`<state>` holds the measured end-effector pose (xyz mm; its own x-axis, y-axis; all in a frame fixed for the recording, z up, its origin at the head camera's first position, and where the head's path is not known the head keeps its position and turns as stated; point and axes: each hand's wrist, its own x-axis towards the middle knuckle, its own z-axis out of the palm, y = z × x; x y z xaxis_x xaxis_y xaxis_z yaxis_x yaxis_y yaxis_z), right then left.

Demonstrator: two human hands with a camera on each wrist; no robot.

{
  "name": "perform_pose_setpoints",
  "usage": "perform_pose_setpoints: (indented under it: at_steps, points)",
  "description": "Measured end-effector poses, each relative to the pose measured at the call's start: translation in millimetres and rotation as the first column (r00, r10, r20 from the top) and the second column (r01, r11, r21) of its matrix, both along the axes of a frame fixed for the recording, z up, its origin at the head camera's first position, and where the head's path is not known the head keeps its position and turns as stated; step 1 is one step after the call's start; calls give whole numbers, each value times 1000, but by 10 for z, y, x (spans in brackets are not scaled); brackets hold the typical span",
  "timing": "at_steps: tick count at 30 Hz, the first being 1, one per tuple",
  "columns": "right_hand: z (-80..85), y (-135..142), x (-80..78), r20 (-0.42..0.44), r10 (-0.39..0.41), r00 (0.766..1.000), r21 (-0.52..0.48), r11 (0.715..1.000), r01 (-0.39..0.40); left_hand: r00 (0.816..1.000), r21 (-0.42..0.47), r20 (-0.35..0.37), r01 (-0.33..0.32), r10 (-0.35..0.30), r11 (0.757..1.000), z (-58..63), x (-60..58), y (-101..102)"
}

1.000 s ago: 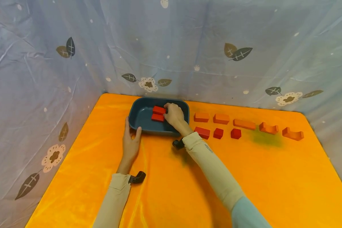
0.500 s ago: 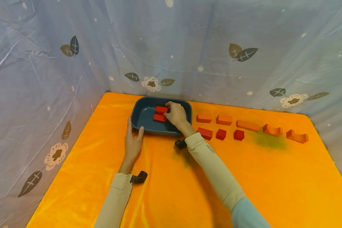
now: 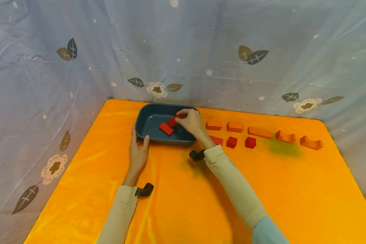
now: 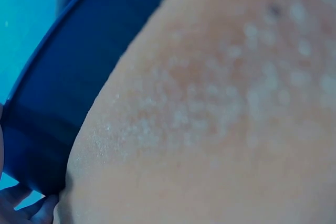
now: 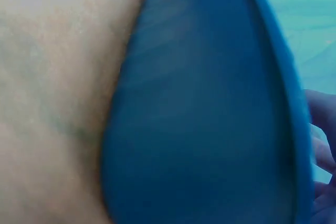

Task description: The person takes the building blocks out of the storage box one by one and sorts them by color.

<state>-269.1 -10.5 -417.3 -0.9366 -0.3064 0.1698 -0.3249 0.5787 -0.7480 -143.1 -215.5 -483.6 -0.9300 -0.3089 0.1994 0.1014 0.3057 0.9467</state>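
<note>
A dark blue rectangular tray (image 3: 147, 123) stands near the back of the table. My left hand (image 3: 137, 156) holds its near left corner, thumb on the front wall and fingers along the left side. Inside the tray, my right hand (image 3: 192, 122) pinches a red block (image 3: 172, 122) between thumb and fingers. Another red block (image 3: 166, 128) lies slanted on the tray floor, close to the held one's left end. In the left wrist view, skin covers most of the picture beside the tray wall (image 4: 68, 61). The right wrist view shows the tray interior (image 5: 199, 108), but the held block is hidden.
Right of the tray, orange blocks (image 3: 235, 127) form a back row, ending in notched pieces (image 3: 311, 143). In front stand red cubes (image 3: 250, 142) and a red block (image 3: 216, 140) partly behind my right wrist. A patterned curtain (image 3: 210, 51) borders the orange-covered table (image 3: 183, 203).
The red blocks in the tray, side by side before, now lie at angles to each other. My right hand has shifted slightly and turned one block. The left hand stays at the tray corner.
</note>
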Motion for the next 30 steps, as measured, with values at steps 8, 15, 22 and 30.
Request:
perform_pose_setpoints:
  at_steps: [8,15,22,30]
  points:
    - [89,298,88,105,-50,993,-192,979,70,1000,-4,15,-9,9,1000,-17,5,4]
    - [110,650,140,255,-95,962,-367,911,187,1000,-25,21,-20,20,999,-25,-11,-7]
    - [83,942,159,379,-65,923,-499,826,263,1000,-21,23,-18,18,1000,5,-17,0]
    - [130,1304,199,386,-86,918,-471,838,276,999,-2,44,-16,16,1000,50,19,35]
